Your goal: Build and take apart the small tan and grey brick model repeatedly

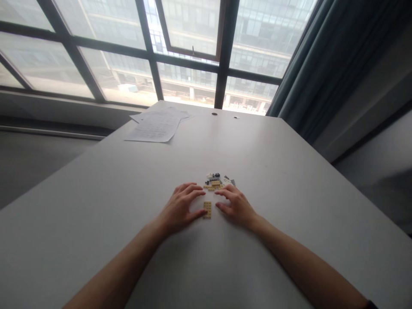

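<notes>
On the white desk (244,150), mid-frame, the left hand (182,206) overlaps a tan plate (207,209), the right hand (234,206) nears mixed bricks (215,182) (both grips apart).

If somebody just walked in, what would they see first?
Probably the big bright window across the top, with a building outside. Then two bare hands reaching in over the white table, around a tan studded plate. Just beyond it sits a little pile of toy bricks.
</notes>
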A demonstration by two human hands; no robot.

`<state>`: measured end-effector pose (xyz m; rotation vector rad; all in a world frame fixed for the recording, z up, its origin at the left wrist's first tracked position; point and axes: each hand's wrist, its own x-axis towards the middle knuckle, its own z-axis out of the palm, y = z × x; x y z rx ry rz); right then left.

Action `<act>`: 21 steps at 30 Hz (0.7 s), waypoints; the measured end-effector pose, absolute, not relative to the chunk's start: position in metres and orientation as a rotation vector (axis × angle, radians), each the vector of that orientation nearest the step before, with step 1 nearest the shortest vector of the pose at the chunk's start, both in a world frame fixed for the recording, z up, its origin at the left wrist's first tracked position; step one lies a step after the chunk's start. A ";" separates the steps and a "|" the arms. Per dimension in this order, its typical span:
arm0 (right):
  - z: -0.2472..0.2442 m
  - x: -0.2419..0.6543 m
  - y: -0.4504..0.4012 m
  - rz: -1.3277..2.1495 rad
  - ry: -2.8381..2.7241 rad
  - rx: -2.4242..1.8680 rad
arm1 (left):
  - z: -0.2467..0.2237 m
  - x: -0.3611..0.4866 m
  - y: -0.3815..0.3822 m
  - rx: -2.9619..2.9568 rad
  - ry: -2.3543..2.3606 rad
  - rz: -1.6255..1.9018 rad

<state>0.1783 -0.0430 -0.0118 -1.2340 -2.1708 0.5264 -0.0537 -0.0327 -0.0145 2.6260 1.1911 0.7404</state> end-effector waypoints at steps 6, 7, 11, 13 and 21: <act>-0.022 0.182 -0.038 0.416 -2.010 -1.268 | -0.024 -0.045 -0.016 2.593 1.542 0.784; -0.023 0.182 -0.038 0.408 -2.017 -1.263 | -0.025 -0.043 -0.014 2.615 1.546 0.774; -0.023 0.180 -0.040 0.388 -2.046 -1.253 | -0.021 -0.037 -0.013 2.666 1.581 0.821; -0.023 0.180 -0.040 0.384 -2.045 -1.255 | -0.018 -0.033 -0.014 2.677 1.607 0.867; -0.022 0.180 -0.040 0.363 -2.031 -1.246 | -0.015 -0.025 -0.011 2.692 1.583 0.973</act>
